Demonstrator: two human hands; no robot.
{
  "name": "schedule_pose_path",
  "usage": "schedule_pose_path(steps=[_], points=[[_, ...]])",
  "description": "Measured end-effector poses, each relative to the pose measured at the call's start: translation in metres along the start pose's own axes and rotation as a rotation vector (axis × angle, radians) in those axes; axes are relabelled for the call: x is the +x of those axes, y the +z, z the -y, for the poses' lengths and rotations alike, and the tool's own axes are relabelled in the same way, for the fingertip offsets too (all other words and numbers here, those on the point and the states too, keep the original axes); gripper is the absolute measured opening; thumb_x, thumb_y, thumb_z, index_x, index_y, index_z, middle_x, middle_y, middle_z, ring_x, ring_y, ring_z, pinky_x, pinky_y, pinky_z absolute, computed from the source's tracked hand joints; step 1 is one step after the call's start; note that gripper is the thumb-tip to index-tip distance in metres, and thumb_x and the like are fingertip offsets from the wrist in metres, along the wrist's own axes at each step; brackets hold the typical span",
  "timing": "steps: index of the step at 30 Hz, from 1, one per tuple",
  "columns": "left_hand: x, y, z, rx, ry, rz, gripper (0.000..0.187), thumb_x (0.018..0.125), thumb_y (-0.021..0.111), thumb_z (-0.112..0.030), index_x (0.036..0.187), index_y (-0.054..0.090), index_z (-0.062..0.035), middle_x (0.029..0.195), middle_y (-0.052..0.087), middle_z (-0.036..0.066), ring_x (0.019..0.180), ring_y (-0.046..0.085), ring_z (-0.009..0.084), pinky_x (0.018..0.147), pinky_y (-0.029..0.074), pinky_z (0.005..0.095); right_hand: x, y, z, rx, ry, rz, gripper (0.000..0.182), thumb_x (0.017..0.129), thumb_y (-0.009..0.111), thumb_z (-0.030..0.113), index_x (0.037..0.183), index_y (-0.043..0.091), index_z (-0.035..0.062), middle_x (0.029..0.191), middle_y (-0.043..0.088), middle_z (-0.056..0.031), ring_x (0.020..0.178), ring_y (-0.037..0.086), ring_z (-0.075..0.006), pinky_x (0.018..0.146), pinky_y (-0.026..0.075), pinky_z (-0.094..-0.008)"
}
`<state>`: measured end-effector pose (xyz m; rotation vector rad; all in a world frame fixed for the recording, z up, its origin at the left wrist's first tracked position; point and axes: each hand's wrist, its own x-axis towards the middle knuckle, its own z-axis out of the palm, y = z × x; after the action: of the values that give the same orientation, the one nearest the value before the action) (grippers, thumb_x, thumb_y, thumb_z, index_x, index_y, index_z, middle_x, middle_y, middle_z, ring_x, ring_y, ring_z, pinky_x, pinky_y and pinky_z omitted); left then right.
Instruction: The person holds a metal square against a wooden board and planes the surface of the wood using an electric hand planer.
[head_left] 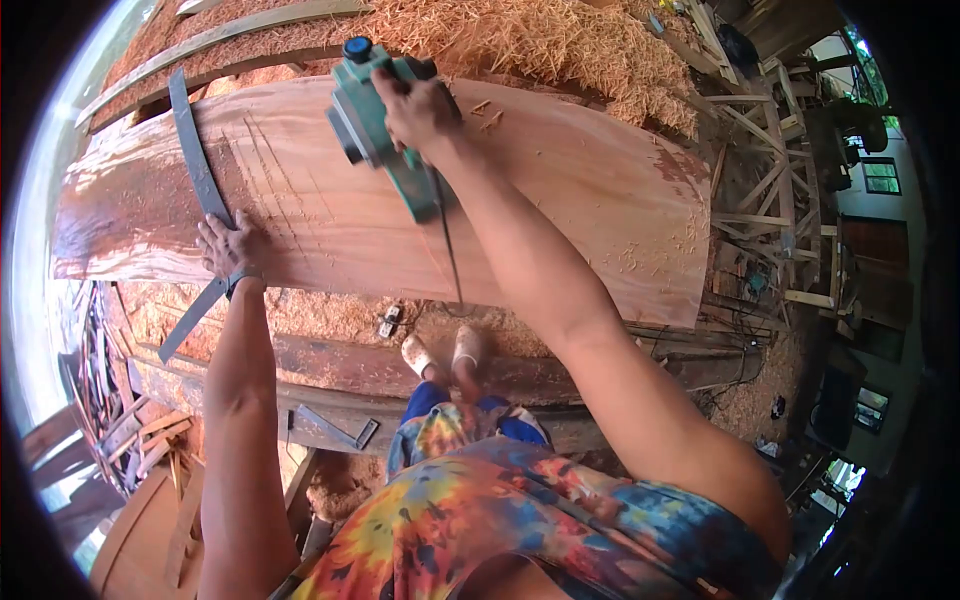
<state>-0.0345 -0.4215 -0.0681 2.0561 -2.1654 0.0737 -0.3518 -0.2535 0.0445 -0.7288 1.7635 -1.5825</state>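
Note:
A wide wooden slab lies across the view, with shavings on its surface. My right hand is wrapped round the handle of a green power planer, which is over the slab's upper middle part; its cord hangs down past the near edge. Across the left part of the slab lies a long flat grey bar, reaching beyond the near edge. My left hand rests on this bar and the slab with fingers spread, near the slab's front edge.
Shavings are heaped behind the slab. A metal square lies on a beam near my feet. Wooden frames stand at the right, and scrap wood is piled at the lower left.

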Motion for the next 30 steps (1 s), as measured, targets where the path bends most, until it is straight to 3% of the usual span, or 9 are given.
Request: schedule_pose_path(steps=[5,7,9,14,18,21,24,30], points=[[0.002,-0.002,0.001,-0.005,0.001,0.004,0.078,0.100,0.039,-0.063,0.160,0.036,-0.0140,0.169,0.030,0.010,0.155,0.027,0.0335,0.125,0.019,0.0501,-0.014,-0.004,0.012,-0.018,0.099,0.021,0.054,0.101,0.060,0.054,0.087,0.065,0.0015,0.054,0.055,-0.0035,0.041,0.053,-0.0153,0.042,0.046,-0.0321],[0.003,-0.002,0.000,-0.008,0.000,0.001,0.078,0.100,0.039,-0.063,0.160,0.035,-0.0143,0.168,0.030,0.010,0.155,0.026,0.0332,0.125,0.019,0.0502,-0.038,-0.018,-0.041,-0.169,-0.201,0.018,0.057,0.101,0.056,0.056,0.095,0.068,0.0003,0.066,0.065,-0.0125,0.059,0.066,-0.0238,0.055,0.052,-0.0382],[0.003,0.002,0.002,-0.006,0.000,-0.017,0.077,0.100,0.039,-0.063,0.160,0.036,-0.0150,0.168,0.031,0.010,0.155,0.027,0.0327,0.125,0.019,0.0505,-0.090,-0.039,-0.041,-0.226,-0.150,0.019,0.060,0.102,0.053,0.057,0.105,0.069,0.0001,0.076,0.069,-0.0193,0.074,0.072,-0.0313,0.065,0.054,-0.0431],[0.004,0.006,0.003,0.015,-0.006,-0.022,0.078,0.100,0.038,-0.065,0.161,0.035,-0.0150,0.169,0.030,0.010,0.155,0.027,0.0332,0.124,0.020,0.0504,-0.276,-0.087,-0.024,-0.131,0.173,-0.037,0.042,0.104,0.059,0.043,0.100,0.065,0.0014,0.067,0.060,-0.0065,0.061,0.059,-0.0152,0.057,0.048,-0.0359],[0.000,0.004,0.000,0.016,0.007,-0.035,0.076,0.101,0.038,-0.062,0.160,0.037,-0.0126,0.167,0.032,0.012,0.155,0.028,0.0352,0.124,0.021,0.0511,-0.363,-0.112,-0.027,-0.023,0.227,0.005,0.035,0.106,0.057,0.040,0.104,0.060,0.0048,0.065,0.055,0.0024,0.056,0.053,-0.0077,0.052,0.044,-0.0280],[-0.005,-0.002,-0.003,0.012,0.018,-0.023,0.075,0.103,0.036,-0.059,0.160,0.036,-0.0087,0.167,0.031,0.015,0.154,0.027,0.0366,0.124,0.020,0.0522,-0.361,-0.113,-0.027,0.028,0.236,0.013,0.044,0.107,0.053,0.047,0.114,0.054,0.0030,0.063,0.050,0.0000,0.052,0.048,-0.0074,0.048,0.041,-0.0256],[-0.006,-0.005,-0.004,0.011,0.016,-0.001,0.076,0.104,0.035,-0.059,0.160,0.035,-0.0081,0.167,0.030,0.015,0.154,0.027,0.0377,0.124,0.019,0.0523,-0.327,-0.108,-0.024,0.016,0.238,0.040,0.046,0.106,0.053,0.048,0.113,0.054,0.0028,0.063,0.050,-0.0007,0.052,0.048,-0.0076,0.048,0.041,-0.0252],[-0.003,-0.003,-0.003,-0.006,0.017,0.001,0.076,0.104,0.035,-0.059,0.160,0.034,-0.0077,0.168,0.030,0.016,0.155,0.025,0.0394,0.124,0.019,0.0525,-0.185,-0.068,-0.012,-0.047,0.101,0.034,0.043,0.107,0.054,0.046,0.102,0.058,0.0031,0.064,0.049,0.0005,0.045,0.047,-0.0081,0.042,0.039,-0.0259]])
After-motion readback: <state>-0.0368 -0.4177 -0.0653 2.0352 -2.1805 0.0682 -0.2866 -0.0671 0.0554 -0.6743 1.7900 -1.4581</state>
